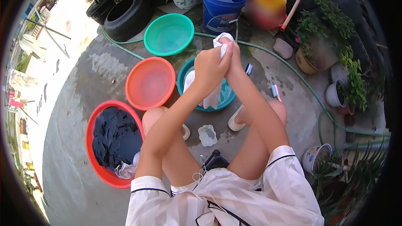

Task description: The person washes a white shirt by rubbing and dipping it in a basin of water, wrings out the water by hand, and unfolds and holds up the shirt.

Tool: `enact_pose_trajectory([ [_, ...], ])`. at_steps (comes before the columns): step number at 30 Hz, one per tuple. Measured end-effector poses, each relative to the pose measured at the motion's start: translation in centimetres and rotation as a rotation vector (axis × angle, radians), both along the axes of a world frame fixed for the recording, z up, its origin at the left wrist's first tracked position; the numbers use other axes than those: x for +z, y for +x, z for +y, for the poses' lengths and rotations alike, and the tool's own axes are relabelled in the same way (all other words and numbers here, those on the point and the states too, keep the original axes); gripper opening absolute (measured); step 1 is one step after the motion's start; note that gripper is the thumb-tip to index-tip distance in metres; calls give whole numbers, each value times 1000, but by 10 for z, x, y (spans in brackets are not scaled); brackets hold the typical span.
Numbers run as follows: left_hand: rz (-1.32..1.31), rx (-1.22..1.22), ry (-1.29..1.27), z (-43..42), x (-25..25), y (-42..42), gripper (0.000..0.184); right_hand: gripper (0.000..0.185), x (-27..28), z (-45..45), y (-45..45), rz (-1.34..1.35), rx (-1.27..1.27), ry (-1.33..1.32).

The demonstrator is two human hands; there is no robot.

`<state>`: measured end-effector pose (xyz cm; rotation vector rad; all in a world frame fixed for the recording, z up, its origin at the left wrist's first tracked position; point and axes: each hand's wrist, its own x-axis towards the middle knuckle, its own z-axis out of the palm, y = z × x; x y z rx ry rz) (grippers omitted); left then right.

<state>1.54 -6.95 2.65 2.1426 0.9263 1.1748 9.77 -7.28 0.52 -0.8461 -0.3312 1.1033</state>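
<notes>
Ground (69, 159): grey concrete, patchily stained and damp. Nearest, a red basin (89, 136) holds dark cloth (115, 136); a pale container (207, 135) sits between the feet (237, 121). Left grip (210, 65) and right grip (233, 52) are both closed on a white cloth (217, 40), raised over a teal basin (227, 95) where white fabric (212, 97) also shows. Two brushes (275, 92) lie to its right, an orange basin (150, 83) stands left. Beyond: green basin (169, 33), hose (204, 35), blue bucket (222, 10), potted plants (186, 1). Far left, the yard (73, 21) is brightly sunlit.
</notes>
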Motion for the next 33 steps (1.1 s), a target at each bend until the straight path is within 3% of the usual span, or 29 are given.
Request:
enact_pose_trajectory([
  [2,-140,27,-156,13,2,-1,47,11,1,-2,-8,10,-17,15],
  [3,-209,41,-231,23,4,-2,48,14,5,-2,-17,-136,-77,-10],
  [6,-316,84,-300,53,1,-10,47,15,21,-9,-33,-164,-21,5],
  [11,-142,31,-1,15,-7,17,47,9,-9,11,10,102,58,42],
  [14,-329,76,-262,40,7,6,47,10,9,2,-16,30,-23,15],
  [18,-394,112,-318,46,8,2,48,11,15,0,-23,38,2,-17],
  [20,-298,-12,-234,21,8,9,47,10,9,10,-3,129,-3,-10],
  [22,-66,29,52,4,-1,16,47,11,-15,15,30,141,274,-2],
  [26,-296,102,-221,47,2,-4,50,11,10,-1,-17,200,127,-13],
  [27,-357,128,-304,54,4,-9,50,13,28,-10,-34,92,59,-87],
  [31,-355,63,-248,34,3,-1,50,12,15,2,-15,230,130,-12],
  [33,-260,32,-117,17,0,6,50,12,1,11,7,154,102,-11],
])
